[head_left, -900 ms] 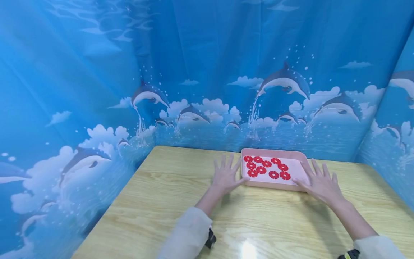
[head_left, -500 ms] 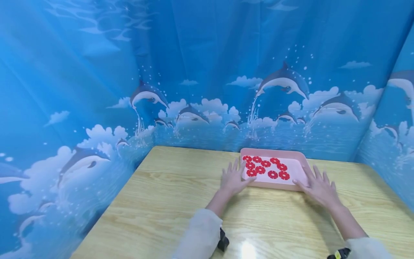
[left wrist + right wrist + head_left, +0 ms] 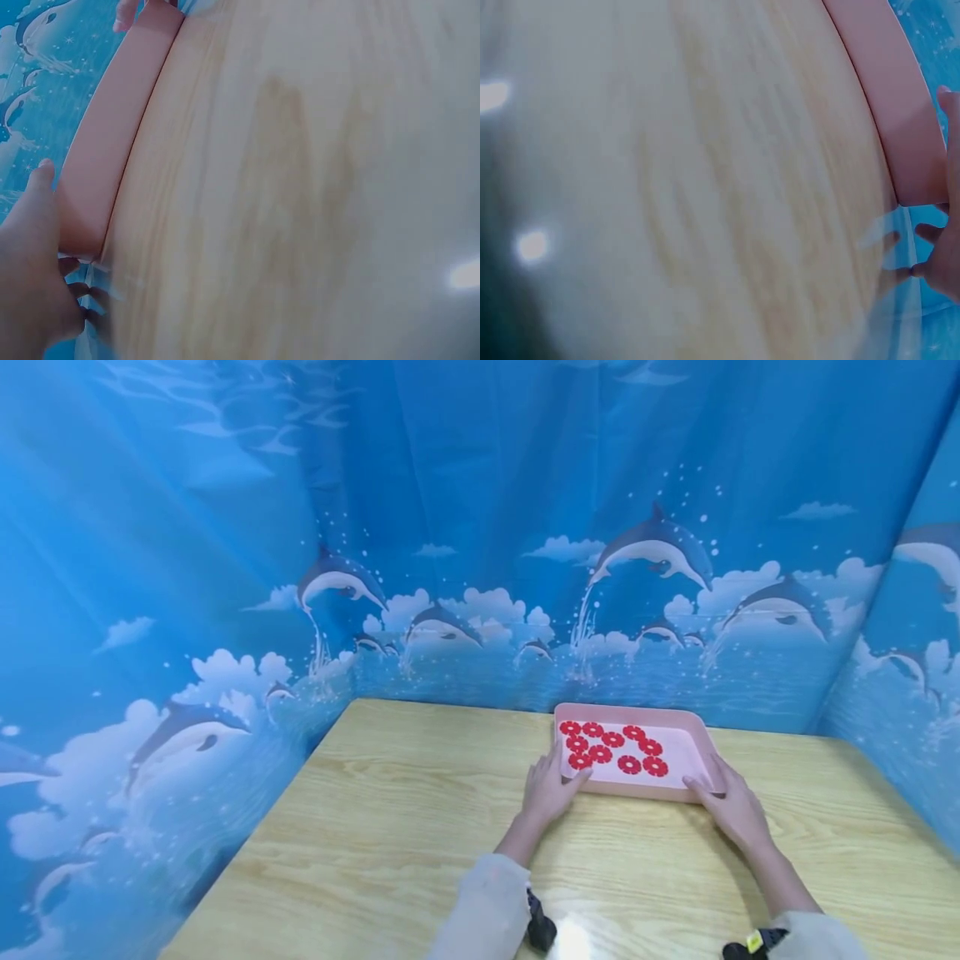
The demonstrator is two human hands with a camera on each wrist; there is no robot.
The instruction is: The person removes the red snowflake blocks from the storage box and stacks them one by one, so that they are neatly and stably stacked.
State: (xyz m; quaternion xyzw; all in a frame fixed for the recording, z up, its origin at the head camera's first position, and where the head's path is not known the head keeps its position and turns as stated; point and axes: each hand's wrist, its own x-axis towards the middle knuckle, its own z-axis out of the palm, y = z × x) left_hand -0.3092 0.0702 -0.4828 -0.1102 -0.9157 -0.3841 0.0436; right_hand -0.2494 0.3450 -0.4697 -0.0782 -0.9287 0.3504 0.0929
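A shallow pink tray (image 3: 637,793) stands at the far edge of the wooden table, with several red notched discs (image 3: 600,753) lying flat inside. My left hand (image 3: 546,792) holds its left front corner, thumb over the rim and fingers along the outer side. At the right front corner my right hand (image 3: 733,806) grips the tray the same way. In the left wrist view the left hand (image 3: 34,262) is at the near end of the tray's front wall (image 3: 112,127). The right wrist view shows the right hand (image 3: 946,247) by the tray wall (image 3: 896,105).
The light wooden table (image 3: 390,827) extends left and forward of the tray. Behind it hangs a blue curtain (image 3: 465,527) printed with dolphins, which also runs along both sides. Black devices (image 3: 540,927) are strapped at both wrists.
Both hands have closed in from spread fingers beside the tray to holding its corners. The left hand moved right. The tray and discs have kept their place on the table.
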